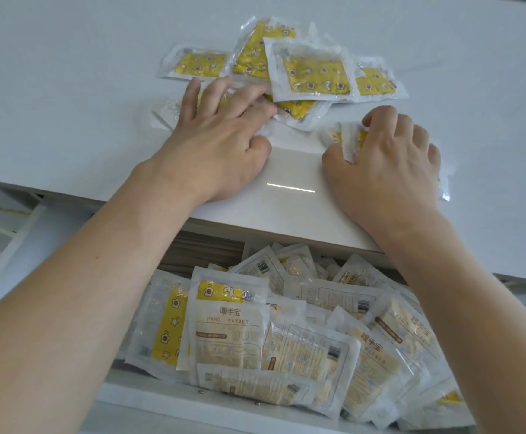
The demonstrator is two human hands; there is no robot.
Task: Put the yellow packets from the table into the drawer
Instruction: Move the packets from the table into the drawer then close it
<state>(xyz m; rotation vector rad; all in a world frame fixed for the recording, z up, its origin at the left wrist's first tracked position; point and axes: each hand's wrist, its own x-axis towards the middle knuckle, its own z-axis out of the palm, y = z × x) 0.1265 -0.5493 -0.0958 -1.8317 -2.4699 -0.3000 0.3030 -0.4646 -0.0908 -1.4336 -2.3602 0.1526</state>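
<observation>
Two hands on yellow packets: left flat, right gripping one.

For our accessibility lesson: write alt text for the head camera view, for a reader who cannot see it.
Two bare hands reach over a white table: the left hand presses on yellow packets, the right hand grips one packet. Below, an open drawer holds many hand warmer packets.

White table with perhaps seven scattered, overlapping yellow packets
</observation>
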